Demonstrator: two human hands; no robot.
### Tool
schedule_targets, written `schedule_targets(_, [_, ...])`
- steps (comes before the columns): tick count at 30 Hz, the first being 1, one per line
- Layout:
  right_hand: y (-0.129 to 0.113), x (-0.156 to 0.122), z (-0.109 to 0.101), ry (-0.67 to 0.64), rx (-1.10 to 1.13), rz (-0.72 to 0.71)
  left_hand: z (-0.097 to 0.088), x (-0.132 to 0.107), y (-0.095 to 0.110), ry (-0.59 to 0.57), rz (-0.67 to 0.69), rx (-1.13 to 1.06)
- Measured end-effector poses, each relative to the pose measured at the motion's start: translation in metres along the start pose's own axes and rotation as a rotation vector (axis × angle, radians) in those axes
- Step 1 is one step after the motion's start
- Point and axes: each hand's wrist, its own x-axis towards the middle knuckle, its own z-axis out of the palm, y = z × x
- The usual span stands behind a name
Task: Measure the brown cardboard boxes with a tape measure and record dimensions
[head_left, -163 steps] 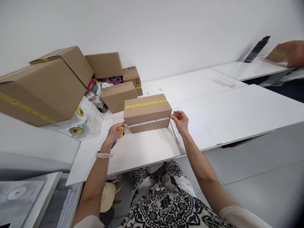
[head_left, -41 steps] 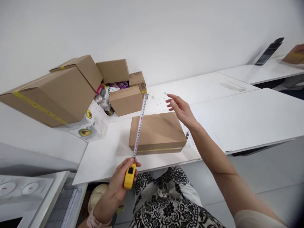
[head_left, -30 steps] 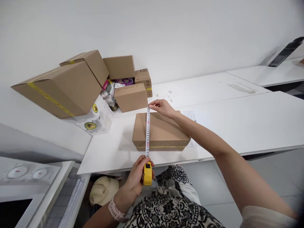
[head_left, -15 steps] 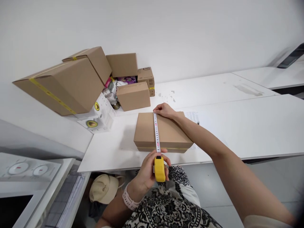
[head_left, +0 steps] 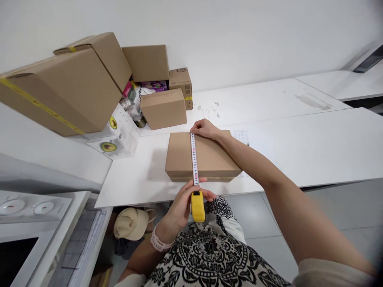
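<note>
A closed cardboard box (head_left: 214,153) lies on the white table in front of me. Across its top, from the far edge to the near edge, runs the white printed blade of a tape measure (head_left: 198,207). My left hand (head_left: 181,205) holds the yellow case just off the box's near side, some fingers stretched out beside the blade. At the far edge, my right hand (head_left: 206,129) pinches the blade's end against the box, and its forearm passes over the box's right part. The very tip of the blade is hidden by the fingers.
Large taped cartons (head_left: 72,87) are stacked on a white avocado-printed box (head_left: 119,139) at the left. Behind the measured box stand smaller cartons (head_left: 164,108) and packaged goods. A printed sheet (head_left: 241,137) lies partly under the box. Below the table hangs a beige cap (head_left: 131,224).
My view has shifted, so the table and boxes sit slightly higher and further left in it. Both hands keep their hold on the tape measure, its blade still across the box.
</note>
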Motion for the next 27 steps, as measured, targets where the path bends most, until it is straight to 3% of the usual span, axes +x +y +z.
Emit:
schedule_targets(14, [0.016,0.015,0.005,0.009,0.064,-0.067,-0.005,0.002,0.009,0.072,0.072,-0.027])
schedule_targets(27, [0.008,0.012,0.004,0.021,0.056,-0.020,-0.003,0.005,0.006,0.129,0.089,-0.029])
